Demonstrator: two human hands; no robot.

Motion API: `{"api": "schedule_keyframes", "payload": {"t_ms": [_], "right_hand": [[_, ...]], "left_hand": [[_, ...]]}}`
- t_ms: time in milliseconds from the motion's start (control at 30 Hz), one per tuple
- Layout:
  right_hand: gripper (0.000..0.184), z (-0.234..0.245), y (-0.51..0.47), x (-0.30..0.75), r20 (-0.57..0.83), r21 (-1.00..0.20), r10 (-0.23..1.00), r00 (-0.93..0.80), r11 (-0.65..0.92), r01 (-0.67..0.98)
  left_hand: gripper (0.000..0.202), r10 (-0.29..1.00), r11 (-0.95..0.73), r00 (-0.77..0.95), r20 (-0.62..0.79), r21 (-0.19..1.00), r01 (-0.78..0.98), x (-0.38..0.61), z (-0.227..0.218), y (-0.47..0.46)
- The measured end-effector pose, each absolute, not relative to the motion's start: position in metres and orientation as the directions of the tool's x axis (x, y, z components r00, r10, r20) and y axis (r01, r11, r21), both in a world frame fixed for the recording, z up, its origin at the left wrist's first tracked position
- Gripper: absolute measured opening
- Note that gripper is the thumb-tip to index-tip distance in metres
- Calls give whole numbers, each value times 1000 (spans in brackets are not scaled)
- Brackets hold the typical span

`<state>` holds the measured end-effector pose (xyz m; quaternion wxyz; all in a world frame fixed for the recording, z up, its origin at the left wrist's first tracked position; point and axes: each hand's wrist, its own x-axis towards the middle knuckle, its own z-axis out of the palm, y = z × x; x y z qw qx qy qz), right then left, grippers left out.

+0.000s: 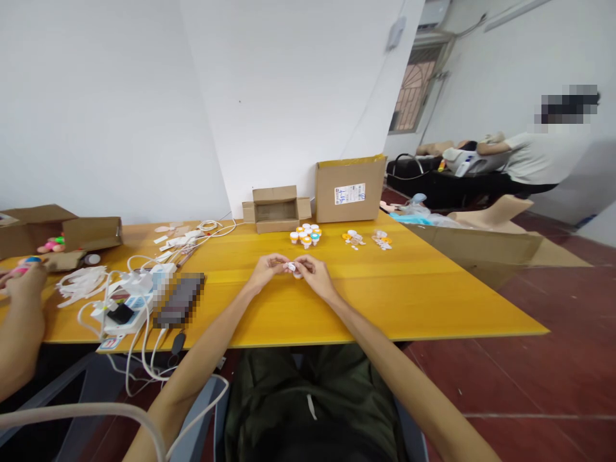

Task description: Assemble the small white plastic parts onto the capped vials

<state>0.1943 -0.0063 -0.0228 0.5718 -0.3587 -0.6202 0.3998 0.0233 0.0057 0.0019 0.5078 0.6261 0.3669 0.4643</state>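
My left hand [265, 271] and my right hand [315, 276] meet above the table, fingertips pinched from both sides on a small white piece with dark marks [291, 266]. Its exact kind is too small to make out. Just beyond my hands stands a cluster of small toy-like pieces with white, orange and teal tops [305, 235]. To the right of it lie two loose groups of small parts, one with yellow, white and clear pieces [353, 238], the other with orange and clear pieces [382, 240].
An open small carton [276, 221] and a taped cardboard box [349, 196] stand at the table's back. On the left are a power strip [144, 301] with tangled cables, a phone [180, 299] and a co-worker's arm [22, 327]. Another person sits at far right.
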Motion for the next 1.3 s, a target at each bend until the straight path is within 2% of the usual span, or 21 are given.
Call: {"api": "schedule_keyframes", "payload": {"t_ms": [300,1300], "right_hand": [[24,-19,-8,197,403,-914,906,-131,404,-22],[28,-17,-8,198,315,-946,938,-144,297,-131]], "left_hand": [[31,921,-241,318,228,970,3,22,0,8],[33,895,-332,311,320,943,-17,25,2,10]]}}
